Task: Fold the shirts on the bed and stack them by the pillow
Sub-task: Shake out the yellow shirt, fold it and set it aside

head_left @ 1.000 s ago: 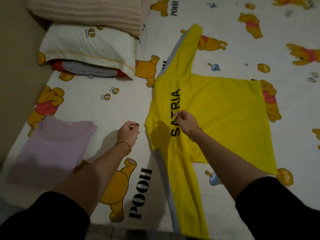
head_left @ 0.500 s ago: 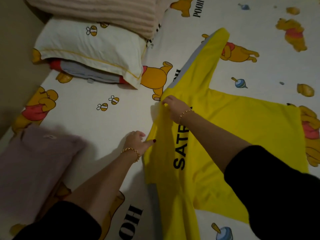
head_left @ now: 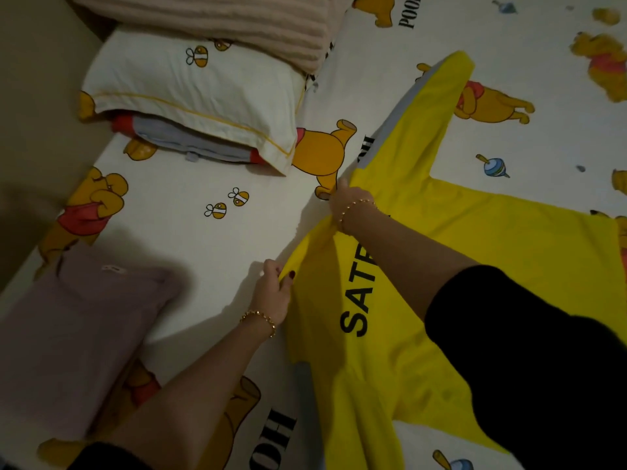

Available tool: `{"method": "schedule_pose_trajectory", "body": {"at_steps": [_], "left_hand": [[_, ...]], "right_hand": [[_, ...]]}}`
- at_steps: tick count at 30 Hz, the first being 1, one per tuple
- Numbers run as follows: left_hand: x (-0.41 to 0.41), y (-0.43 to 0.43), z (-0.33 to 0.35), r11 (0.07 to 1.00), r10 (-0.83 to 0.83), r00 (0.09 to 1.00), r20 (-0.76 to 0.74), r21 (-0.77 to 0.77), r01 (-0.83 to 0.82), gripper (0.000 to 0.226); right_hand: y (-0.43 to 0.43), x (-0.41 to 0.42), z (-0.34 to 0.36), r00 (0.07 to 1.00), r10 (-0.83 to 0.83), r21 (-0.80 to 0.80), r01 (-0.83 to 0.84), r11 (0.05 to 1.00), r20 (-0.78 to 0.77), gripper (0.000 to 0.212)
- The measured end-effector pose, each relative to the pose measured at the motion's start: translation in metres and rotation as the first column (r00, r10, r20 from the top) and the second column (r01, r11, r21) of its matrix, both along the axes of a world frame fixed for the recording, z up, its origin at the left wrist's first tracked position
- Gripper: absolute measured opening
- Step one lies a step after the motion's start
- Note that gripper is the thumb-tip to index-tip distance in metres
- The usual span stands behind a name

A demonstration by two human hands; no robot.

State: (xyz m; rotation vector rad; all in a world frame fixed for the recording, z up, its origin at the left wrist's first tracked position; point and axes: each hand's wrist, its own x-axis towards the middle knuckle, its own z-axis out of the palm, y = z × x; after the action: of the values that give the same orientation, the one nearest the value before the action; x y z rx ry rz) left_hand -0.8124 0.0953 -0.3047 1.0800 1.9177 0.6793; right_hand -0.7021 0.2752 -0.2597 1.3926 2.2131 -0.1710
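Note:
A yellow long-sleeved shirt (head_left: pixel 481 252) with black letters lies spread back-up on the bed, one sleeve reaching up toward the top, the other down to the bottom edge. My left hand (head_left: pixel 274 293) pinches its neck edge between thumb and fingers. My right hand (head_left: pixel 349 201) grips the shoulder edge farther up, where the fabric bunches and lifts. A folded lilac shirt (head_left: pixel 78 327) lies at the lower left. The white pillow (head_left: pixel 196 93) sits at the upper left.
The bed sheet (head_left: pixel 217 259) is white with a cartoon bear print. A ribbed beige blanket (head_left: pixel 210 25) lies over the pillow's far side. A beige wall (head_left: pixel 30 106) borders the bed on the left.
Both hands moved onto the yellow shirt's neck edge: the left went from beside the shirt to pinching it, the right shifted up from the lettering to the shoulder. The edge now lifts.

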Motion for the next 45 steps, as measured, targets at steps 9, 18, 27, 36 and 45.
{"method": "schedule_pose_trajectory", "body": {"at_steps": [9, 18, 27, 36, 45], "left_hand": [[-0.057, -0.004, 0.001, 0.984, 0.164, 0.973, -0.161, 0.1, -0.149, 0.015], [-0.035, -0.033, -0.001, 0.991, -0.082, 0.955, -0.285, 0.076, 0.108, 0.019], [0.107, -0.086, 0.002, 0.709, -0.654, 0.638, -0.406, -0.034, 0.705, 0.023], [0.175, -0.122, -0.011, 0.487, -0.76, 0.204, -0.616, -0.333, 0.808, 0.034], [0.185, -0.129, 0.002, 0.358, -0.873, 0.066, -0.483, -0.546, 0.757, 0.024]], "right_hand": [[-0.01, -0.052, -0.007, 0.843, -0.214, -0.042, 0.223, 0.974, -0.494, 0.049], [-0.099, 0.039, -0.038, 0.78, -0.244, 0.011, 0.306, 0.952, -0.576, 0.056], [-0.228, 0.239, -0.046, 0.832, -0.378, -0.031, 0.401, 0.915, -0.407, 0.037], [-0.33, 0.351, -0.053, 0.951, -0.232, -0.041, 0.228, 0.973, -0.207, 0.05], [-0.339, 0.388, -0.04, 0.93, -0.366, -0.127, 0.363, 0.923, -0.003, 0.038]]}}
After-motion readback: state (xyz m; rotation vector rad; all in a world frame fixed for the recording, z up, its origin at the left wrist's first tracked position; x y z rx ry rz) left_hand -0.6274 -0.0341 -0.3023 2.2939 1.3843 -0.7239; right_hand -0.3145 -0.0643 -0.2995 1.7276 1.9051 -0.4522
